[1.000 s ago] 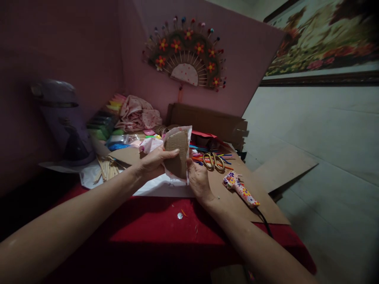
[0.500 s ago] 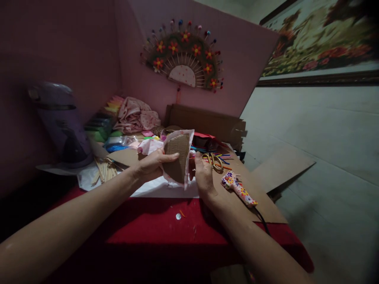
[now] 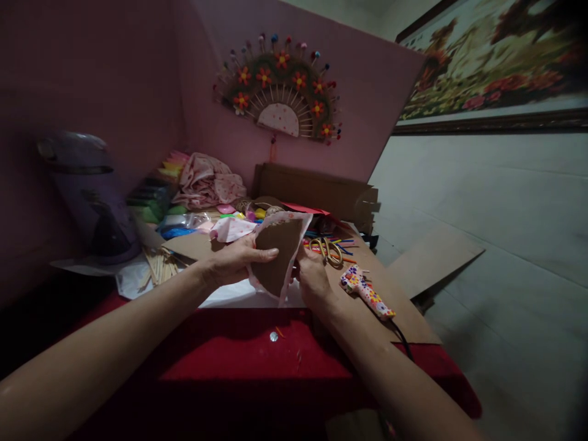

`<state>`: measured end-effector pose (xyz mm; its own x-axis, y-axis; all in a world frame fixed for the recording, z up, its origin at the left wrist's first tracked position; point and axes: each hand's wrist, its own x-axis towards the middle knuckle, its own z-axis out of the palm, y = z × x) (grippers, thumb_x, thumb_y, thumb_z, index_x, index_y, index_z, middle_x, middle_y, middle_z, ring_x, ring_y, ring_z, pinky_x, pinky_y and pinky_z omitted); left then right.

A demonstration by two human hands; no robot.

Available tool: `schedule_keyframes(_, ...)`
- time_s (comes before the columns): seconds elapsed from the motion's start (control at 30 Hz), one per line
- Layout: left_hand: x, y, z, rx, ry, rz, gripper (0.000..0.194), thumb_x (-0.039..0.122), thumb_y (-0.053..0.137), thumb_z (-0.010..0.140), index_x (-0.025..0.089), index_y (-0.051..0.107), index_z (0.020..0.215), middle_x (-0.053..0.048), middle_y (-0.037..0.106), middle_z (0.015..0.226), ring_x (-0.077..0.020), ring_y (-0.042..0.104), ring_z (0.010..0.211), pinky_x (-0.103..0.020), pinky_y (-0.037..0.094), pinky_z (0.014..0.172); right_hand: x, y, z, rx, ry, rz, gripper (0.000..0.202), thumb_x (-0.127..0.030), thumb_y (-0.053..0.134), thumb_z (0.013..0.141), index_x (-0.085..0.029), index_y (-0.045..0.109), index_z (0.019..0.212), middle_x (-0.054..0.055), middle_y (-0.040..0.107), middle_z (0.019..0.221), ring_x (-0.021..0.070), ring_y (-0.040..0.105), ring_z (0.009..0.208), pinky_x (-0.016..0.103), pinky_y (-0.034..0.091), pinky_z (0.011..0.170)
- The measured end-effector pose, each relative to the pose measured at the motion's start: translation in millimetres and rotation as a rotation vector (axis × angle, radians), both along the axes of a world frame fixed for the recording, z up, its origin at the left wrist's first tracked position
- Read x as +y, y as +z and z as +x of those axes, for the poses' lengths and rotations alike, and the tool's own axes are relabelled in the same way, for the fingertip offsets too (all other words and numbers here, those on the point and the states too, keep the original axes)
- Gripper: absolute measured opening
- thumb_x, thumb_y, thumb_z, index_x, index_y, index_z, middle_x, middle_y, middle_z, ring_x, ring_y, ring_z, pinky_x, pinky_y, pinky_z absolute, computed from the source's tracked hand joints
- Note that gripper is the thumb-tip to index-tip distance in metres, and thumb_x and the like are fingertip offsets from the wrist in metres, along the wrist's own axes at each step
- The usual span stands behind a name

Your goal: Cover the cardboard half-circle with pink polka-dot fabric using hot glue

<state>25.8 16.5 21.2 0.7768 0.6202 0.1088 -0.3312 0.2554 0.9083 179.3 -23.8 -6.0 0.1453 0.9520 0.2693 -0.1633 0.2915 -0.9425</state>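
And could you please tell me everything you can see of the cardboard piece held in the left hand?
The cardboard piece is flat, brown and roughly wedge-shaped, narrowing toward the bottom. Pale pink fabric with darker spots borders it, standing out beyond its edges. It is held up with its brown face toward the camera, in front of the craft supplies. The left hand grips its left side, thumb across the face. The right hand is at its right edge; contact there is unclear.

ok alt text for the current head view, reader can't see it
The left hand holds cardboard edged with pale fabric over a red table, the right hand at the fabric's edge. Scissors and a flowered glue gun lie to the right, with a decorated fan behind.
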Motion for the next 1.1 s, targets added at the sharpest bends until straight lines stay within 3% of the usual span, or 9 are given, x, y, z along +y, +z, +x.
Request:
schedule_keyframes(0.2,2.5,-1.8,0.0,0.018,-0.012,0.018,0.026,0.017,0.071,0.075,0.011,0.069,0.099,-0.012,0.074,0.087,-0.0198,0.069,0.077,-0.033,0.052,0.079,1.0,-6.0,0.6,-0.015,-0.041,0.050,0.052,-0.066,0.058,0.074,-0.020,0.049,0.051,-0.004,0.044,0.043,0.0087,0.037,0.037,0.023,0.029,0.037)
schedule_keyframes(0.37,3.5,-1.8,-1.4,0.014,-0.035,0.021,0.024,0.017,0.072,0.074,0.011,0.069,0.098,-0.011,0.074,0.085,-0.0205,0.070,0.077,-0.033,0.052,0.079,0.0,-7.9,2.2,-0.030,0.002,0.030,0.054,-0.070,0.058,0.071,-0.020,0.048,0.052,-0.005,0.042,0.042,0.0081,0.034,0.036,0.023,0.026,0.035)
schedule_keyframes(0.53,2.6,0.3,-2.7,-0.009,-0.070,0.015,0.030,0.019,0.068,0.078,0.013,0.067,0.108,-0.012,0.074,0.089,-0.0227,0.070,0.077,-0.041,0.052,0.081,-2.4,-2.6,2.6,0.004,0.041,0.024,0.059,-0.075,0.042,0.078,-0.019,0.054,0.060,-0.001,0.053,0.049,0.0107,0.046,0.040,0.022,0.030,0.035)
schedule_keyframes(0.73,5.4,-2.2,-2.0,-0.033,-0.031,0.008,0.029,0.018,0.066,0.079,0.013,0.066,0.108,-0.012,0.073,0.089,-0.0239,0.070,0.079,-0.041,0.052,0.081,-2.2,2.8,1.7,0.030,0.014,0.036,0.041,-0.059,0.060,0.075,-0.019,0.056,0.068,-0.003,0.055,0.053,0.0107,0.049,0.042,0.021,0.034,0.035)
schedule_keyframes(1.1,5.7,-4.8,-1.7,-0.045,-0.030,-0.017,0.029,0.015,0.064,0.079,0.012,0.066,0.108,-0.013,0.073,0.091,-0.0226,0.069,0.080,-0.039,0.051,0.083,1.3,2.2,3.6,0.129,0.074,-0.006,0.030,-0.048,0.066,0.072,-0.019,0.057,0.069,-0.007,0.050,0.052,0.0077,0.039,0.039,0.021,0.030,0.035)
